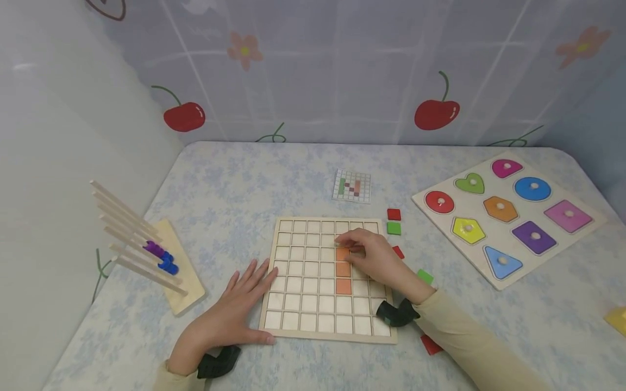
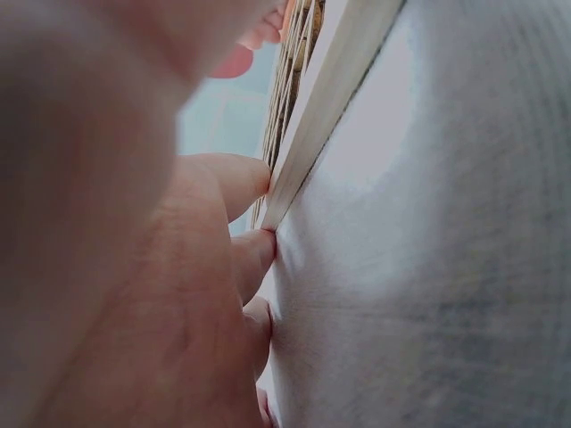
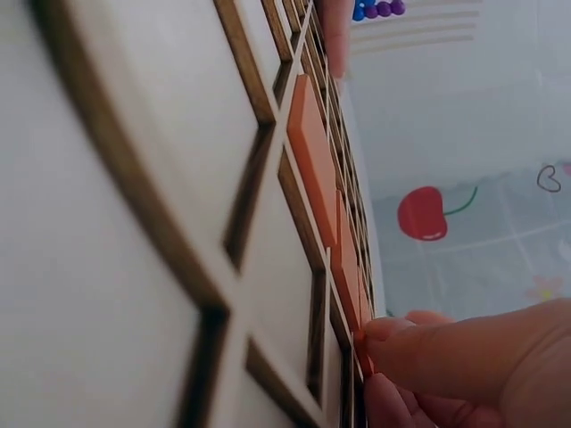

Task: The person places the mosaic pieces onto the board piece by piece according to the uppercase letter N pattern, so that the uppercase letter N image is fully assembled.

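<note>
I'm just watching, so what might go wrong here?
The right sleeve lies against a loose red tile, so it might drag it away. The right hand works right at the orange tiles, so its fingers could nudge one out of line. The left hand touches the board along its side; a harder push might shift everything.

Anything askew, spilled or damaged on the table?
No visible spill or damage. Slightly untidy: loose red tiles and green tiles lie scattered right of the grid board, some turned at angles instead of lined up with it.
</note>
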A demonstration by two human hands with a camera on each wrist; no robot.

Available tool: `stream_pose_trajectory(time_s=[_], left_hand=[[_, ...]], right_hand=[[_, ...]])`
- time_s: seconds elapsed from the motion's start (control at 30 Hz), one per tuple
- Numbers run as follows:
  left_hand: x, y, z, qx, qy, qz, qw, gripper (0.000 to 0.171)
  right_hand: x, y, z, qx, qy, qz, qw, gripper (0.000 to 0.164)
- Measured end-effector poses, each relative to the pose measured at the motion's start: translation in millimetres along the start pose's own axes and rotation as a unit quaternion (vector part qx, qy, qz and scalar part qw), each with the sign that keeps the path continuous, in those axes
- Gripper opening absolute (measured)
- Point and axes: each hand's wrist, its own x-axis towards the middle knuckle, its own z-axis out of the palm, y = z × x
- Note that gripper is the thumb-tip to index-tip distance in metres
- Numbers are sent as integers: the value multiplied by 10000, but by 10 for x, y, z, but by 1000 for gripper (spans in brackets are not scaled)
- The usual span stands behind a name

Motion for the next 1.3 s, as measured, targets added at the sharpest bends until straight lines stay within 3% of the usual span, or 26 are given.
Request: stream_pose_trajectory(time_s=[0.27,0.43,0.57,0.77,1.0,1.3], left_hand=[[5,7,-9,2,-4,-35,10000,111],[-8,2,1,-27,12,-5,10000,111],[-12,-6,4,3,38,20,10000,111],[5,-7,1,58,-5,-21,10000,111],[18,2,-7,155,-37,-79,9998,113],[19,15,-12,112,-63,-96,9999,113]], right_hand=[[-13,-34,-51,47,108,-27,9999,29],[-80,-110,-291,52,260,-88,9996,29],[-254,-101,-530,-222,418,-117,9988,33],[-637,62,-739,-613,512,446,9958,34],[-936,256,-788,-805,549,786,9921,38],[-1023,361,-734,-874,527,990,9898,42]])
